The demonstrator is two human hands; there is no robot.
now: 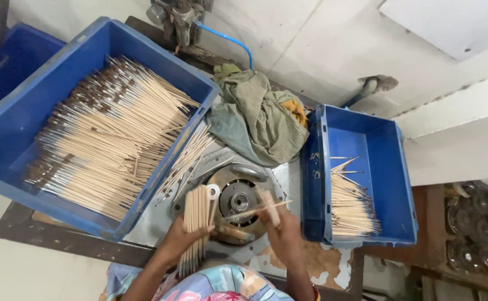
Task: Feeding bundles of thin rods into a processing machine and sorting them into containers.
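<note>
Left hand [181, 237]: we clamp a bundle of sticks [195, 223], light and stiff, left of the round machine [237, 198].
Right hand [280, 226]: we pinch a single stick [258, 210] mid-shaft; it looks snappable.

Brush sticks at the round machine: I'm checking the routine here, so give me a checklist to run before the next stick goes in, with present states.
1. Left hand grips the bundle of sticks: ok.
2. Right hand holds a single stick across the round metal machine: ok.
3. Big blue crate on the left has plenty of sticks: ok.
4. Small blue crate on the right has room left: ok.
5. Crumpled cloth lies clear of the machine's centre: ok.
6. Machine turning or stopped: cannot tell.
</note>
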